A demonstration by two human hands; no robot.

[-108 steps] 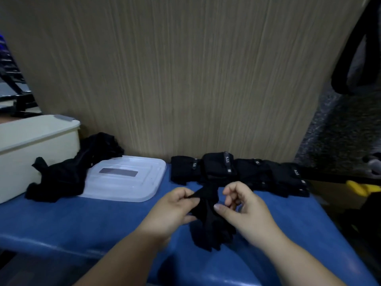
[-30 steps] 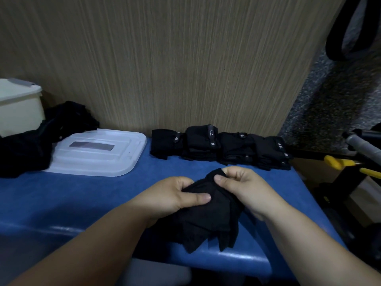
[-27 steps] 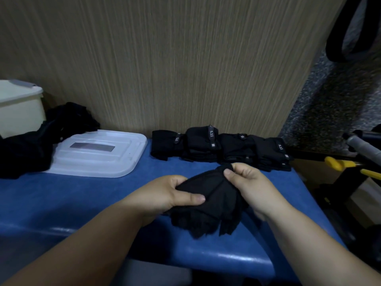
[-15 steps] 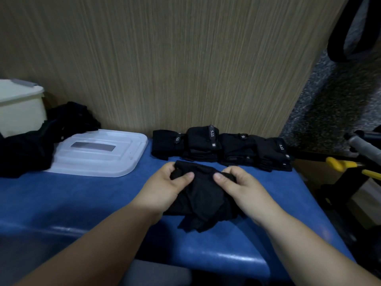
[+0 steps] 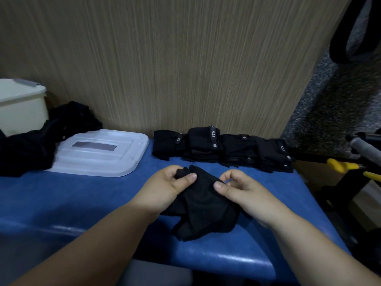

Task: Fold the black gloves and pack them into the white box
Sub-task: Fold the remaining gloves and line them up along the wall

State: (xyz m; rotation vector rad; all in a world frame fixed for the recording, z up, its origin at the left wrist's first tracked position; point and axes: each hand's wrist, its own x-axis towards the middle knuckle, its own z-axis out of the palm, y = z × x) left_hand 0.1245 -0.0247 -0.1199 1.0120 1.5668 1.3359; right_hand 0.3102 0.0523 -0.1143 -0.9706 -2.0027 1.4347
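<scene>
Right hand point(image 5: 241, 190) has curled tighter; with left hand point(image 5: 165, 188), fingers point(image 5: 189, 177) pinch one glove point(image 5: 206, 209) before four folded gloves point(image 5: 204, 143).

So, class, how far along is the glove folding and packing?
Done: a row of folded gloves lies by the wall. In hand: left hand and right hand grip one glove on the table. Left: the unfolded pile beside the white box, then packing.
</scene>
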